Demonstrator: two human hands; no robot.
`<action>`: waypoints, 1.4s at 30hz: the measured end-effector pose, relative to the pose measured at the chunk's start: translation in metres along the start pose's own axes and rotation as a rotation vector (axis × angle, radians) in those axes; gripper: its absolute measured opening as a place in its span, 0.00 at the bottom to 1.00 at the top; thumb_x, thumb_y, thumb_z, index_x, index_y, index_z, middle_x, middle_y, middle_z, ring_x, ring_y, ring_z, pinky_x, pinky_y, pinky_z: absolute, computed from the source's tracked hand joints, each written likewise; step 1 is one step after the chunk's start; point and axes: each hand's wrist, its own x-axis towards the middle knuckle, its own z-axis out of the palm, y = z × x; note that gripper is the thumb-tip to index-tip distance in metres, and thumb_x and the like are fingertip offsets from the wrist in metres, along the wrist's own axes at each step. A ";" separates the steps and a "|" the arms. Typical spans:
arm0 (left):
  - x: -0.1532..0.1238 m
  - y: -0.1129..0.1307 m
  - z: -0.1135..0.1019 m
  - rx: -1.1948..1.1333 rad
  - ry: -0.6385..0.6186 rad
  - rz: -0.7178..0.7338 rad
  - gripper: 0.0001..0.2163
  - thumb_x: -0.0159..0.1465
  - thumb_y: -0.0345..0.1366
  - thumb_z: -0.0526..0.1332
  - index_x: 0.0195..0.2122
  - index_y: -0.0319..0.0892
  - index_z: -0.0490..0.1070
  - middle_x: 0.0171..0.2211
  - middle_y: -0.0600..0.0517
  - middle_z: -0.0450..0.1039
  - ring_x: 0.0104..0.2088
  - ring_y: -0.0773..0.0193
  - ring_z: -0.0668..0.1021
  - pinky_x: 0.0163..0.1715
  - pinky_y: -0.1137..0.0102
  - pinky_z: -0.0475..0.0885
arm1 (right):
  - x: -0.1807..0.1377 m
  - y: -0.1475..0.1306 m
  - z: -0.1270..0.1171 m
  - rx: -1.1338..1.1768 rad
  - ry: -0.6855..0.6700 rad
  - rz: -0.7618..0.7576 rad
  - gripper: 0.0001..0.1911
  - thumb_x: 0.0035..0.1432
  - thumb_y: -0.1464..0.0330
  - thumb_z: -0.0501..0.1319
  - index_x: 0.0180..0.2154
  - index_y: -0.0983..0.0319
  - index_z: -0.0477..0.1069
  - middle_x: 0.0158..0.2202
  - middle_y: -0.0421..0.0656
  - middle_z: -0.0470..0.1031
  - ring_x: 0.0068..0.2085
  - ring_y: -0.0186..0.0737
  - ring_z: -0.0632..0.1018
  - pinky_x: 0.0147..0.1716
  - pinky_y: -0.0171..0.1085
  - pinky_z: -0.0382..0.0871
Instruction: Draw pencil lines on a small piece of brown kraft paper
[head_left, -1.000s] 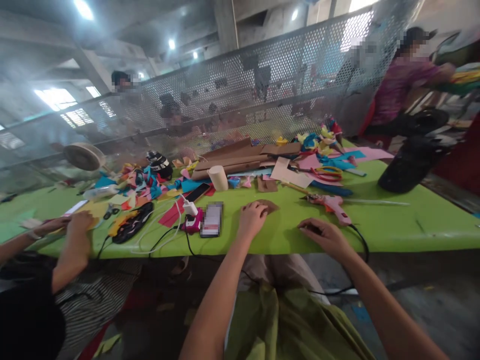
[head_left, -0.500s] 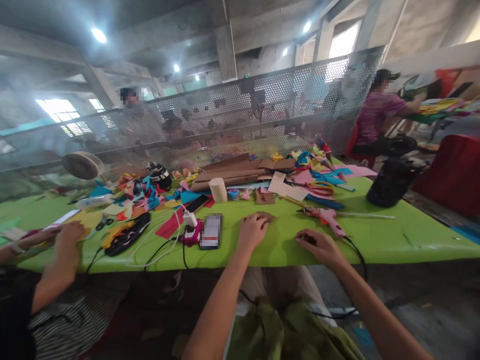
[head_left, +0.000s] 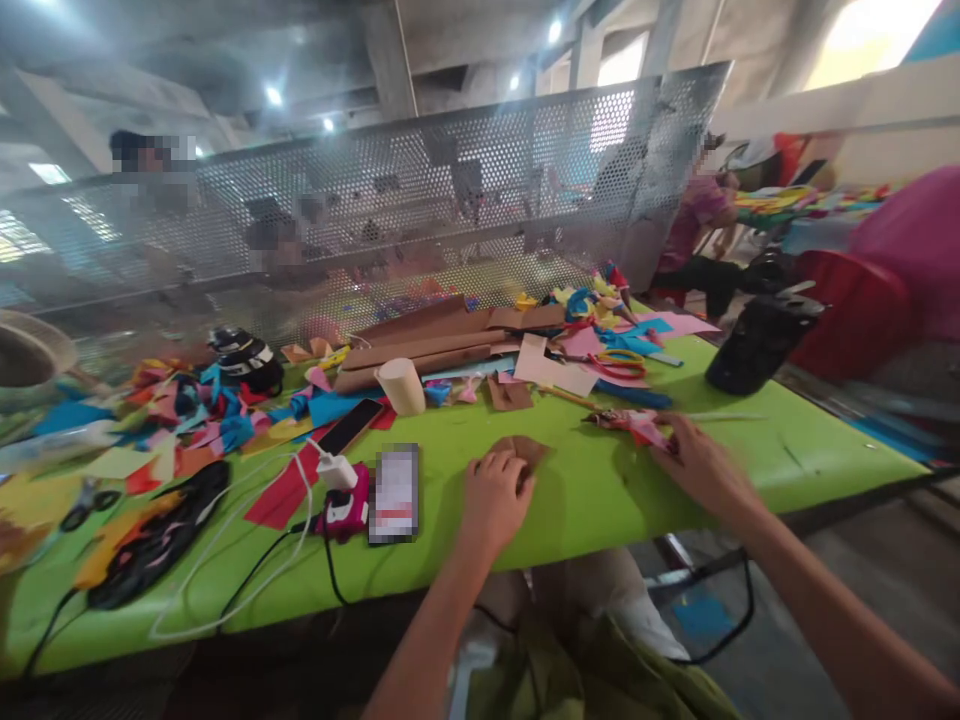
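while left hand point(head_left: 493, 497) presses flat on brown cardboard piece point(head_left: 521, 451), right hand point(head_left: 694, 462) grasps pink glue gun point(head_left: 634, 424) on green table point(head_left: 585, 500).

Both forearms are bare, with no sleeves, watch or rings to be seen on the left hand point(head_left: 493, 497) or the blurred right hand point(head_left: 694, 465). At the bottom centre of the frame, olive-green cloth point(head_left: 592, 675) covers the lap, with pale beige fabric point(head_left: 592, 590) just above it.
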 end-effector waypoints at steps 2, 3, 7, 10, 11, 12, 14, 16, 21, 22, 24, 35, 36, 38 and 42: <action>-0.005 -0.002 -0.002 0.010 -0.036 0.035 0.14 0.70 0.38 0.60 0.55 0.45 0.75 0.61 0.46 0.74 0.61 0.48 0.73 0.61 0.49 0.66 | -0.005 0.005 -0.002 -0.023 -0.004 0.050 0.21 0.63 0.59 0.52 0.53 0.61 0.68 0.45 0.58 0.79 0.42 0.61 0.81 0.39 0.50 0.72; -0.008 -0.004 -0.003 0.012 -0.052 0.054 0.16 0.70 0.39 0.60 0.57 0.46 0.74 0.63 0.46 0.73 0.63 0.47 0.72 0.62 0.48 0.66 | -0.007 0.009 -0.004 -0.043 0.006 0.082 0.22 0.63 0.58 0.51 0.53 0.62 0.68 0.47 0.61 0.78 0.44 0.64 0.81 0.39 0.52 0.72; -0.016 -0.009 -0.006 -0.004 -0.105 0.100 0.22 0.71 0.43 0.59 0.64 0.46 0.67 0.68 0.45 0.67 0.68 0.46 0.67 0.64 0.44 0.64 | -0.007 0.033 -0.023 -0.135 0.054 0.225 0.22 0.62 0.55 0.48 0.50 0.58 0.68 0.47 0.63 0.76 0.47 0.68 0.80 0.39 0.56 0.71; -0.018 -0.010 -0.007 -0.025 -0.122 0.104 0.20 0.72 0.44 0.57 0.62 0.44 0.70 0.68 0.45 0.66 0.68 0.46 0.66 0.64 0.43 0.64 | 0.004 0.039 -0.042 -0.236 0.022 0.279 0.20 0.60 0.50 0.52 0.47 0.53 0.71 0.42 0.59 0.79 0.45 0.67 0.80 0.37 0.56 0.71; -0.019 -0.010 -0.007 -0.029 -0.125 0.111 0.19 0.72 0.44 0.56 0.61 0.45 0.70 0.69 0.45 0.65 0.68 0.46 0.66 0.64 0.42 0.64 | 0.009 0.035 -0.047 -0.304 0.054 0.266 0.20 0.58 0.47 0.55 0.44 0.51 0.73 0.42 0.60 0.79 0.45 0.68 0.80 0.37 0.57 0.71; -0.019 -0.010 -0.007 -0.029 -0.128 0.119 0.20 0.72 0.45 0.56 0.62 0.46 0.70 0.69 0.45 0.64 0.68 0.46 0.66 0.63 0.42 0.64 | 0.014 0.027 -0.050 -0.361 0.099 0.229 0.20 0.58 0.46 0.56 0.42 0.51 0.74 0.43 0.60 0.79 0.46 0.69 0.79 0.38 0.58 0.71; -0.021 -0.008 -0.006 -0.020 -0.136 0.132 0.21 0.72 0.45 0.56 0.64 0.48 0.68 0.70 0.46 0.62 0.68 0.45 0.66 0.63 0.40 0.64 | 0.026 0.004 -0.050 -0.329 0.179 0.072 0.20 0.61 0.49 0.55 0.43 0.52 0.75 0.46 0.59 0.80 0.49 0.66 0.79 0.42 0.57 0.72; -0.022 -0.006 -0.004 -0.009 -0.137 0.133 0.22 0.71 0.45 0.57 0.66 0.49 0.67 0.71 0.46 0.62 0.67 0.44 0.67 0.62 0.39 0.65 | 0.040 -0.026 -0.037 -0.202 0.068 -0.138 0.20 0.64 0.53 0.53 0.45 0.56 0.77 0.43 0.57 0.81 0.46 0.60 0.81 0.42 0.52 0.73; -0.025 -0.001 0.000 -0.007 -0.096 0.127 0.24 0.71 0.47 0.58 0.67 0.49 0.66 0.69 0.43 0.65 0.64 0.44 0.69 0.59 0.42 0.68 | 0.074 -0.089 0.016 -0.226 -0.226 -0.311 0.18 0.67 0.61 0.54 0.48 0.60 0.79 0.46 0.51 0.82 0.45 0.53 0.82 0.41 0.44 0.74; -0.025 0.000 0.000 -0.012 -0.089 0.125 0.25 0.71 0.47 0.58 0.67 0.48 0.65 0.68 0.43 0.65 0.63 0.45 0.70 0.58 0.43 0.69 | 0.079 -0.097 0.023 -0.259 -0.250 -0.306 0.17 0.66 0.63 0.56 0.48 0.59 0.80 0.47 0.51 0.82 0.46 0.52 0.82 0.39 0.42 0.73; -0.025 0.000 0.000 -0.020 -0.084 0.128 0.25 0.71 0.47 0.57 0.67 0.47 0.65 0.68 0.43 0.66 0.61 0.46 0.71 0.57 0.44 0.71 | 0.084 -0.110 0.030 -0.383 -0.307 -0.280 0.16 0.65 0.67 0.56 0.49 0.60 0.79 0.48 0.51 0.81 0.46 0.51 0.82 0.36 0.40 0.71; -0.024 0.001 -0.004 0.041 -0.082 0.153 0.23 0.71 0.47 0.57 0.65 0.50 0.68 0.65 0.44 0.68 0.58 0.48 0.72 0.54 0.47 0.73 | 0.097 -0.122 0.014 -0.592 -0.373 -0.166 0.23 0.67 0.69 0.52 0.60 0.66 0.71 0.57 0.60 0.74 0.51 0.59 0.79 0.35 0.43 0.68; -0.023 0.002 -0.004 0.052 -0.083 0.152 0.23 0.71 0.47 0.58 0.66 0.49 0.68 0.65 0.44 0.68 0.58 0.48 0.72 0.54 0.47 0.73 | 0.098 -0.121 0.014 -0.597 -0.375 -0.166 0.22 0.67 0.69 0.52 0.58 0.66 0.72 0.56 0.60 0.74 0.51 0.59 0.79 0.33 0.42 0.67; -0.023 0.004 -0.005 0.065 -0.086 0.149 0.24 0.71 0.48 0.59 0.66 0.49 0.67 0.63 0.44 0.69 0.57 0.49 0.72 0.54 0.48 0.74 | 0.101 -0.121 0.015 -0.603 -0.386 -0.177 0.21 0.66 0.70 0.53 0.56 0.65 0.74 0.54 0.58 0.76 0.49 0.57 0.79 0.31 0.41 0.64; -0.021 0.008 -0.008 0.059 -0.113 0.134 0.24 0.71 0.46 0.58 0.66 0.48 0.67 0.61 0.44 0.70 0.56 0.48 0.72 0.54 0.49 0.74 | 0.105 -0.119 0.023 -0.545 -0.392 -0.368 0.25 0.64 0.75 0.52 0.59 0.59 0.73 0.51 0.53 0.78 0.47 0.54 0.79 0.32 0.40 0.64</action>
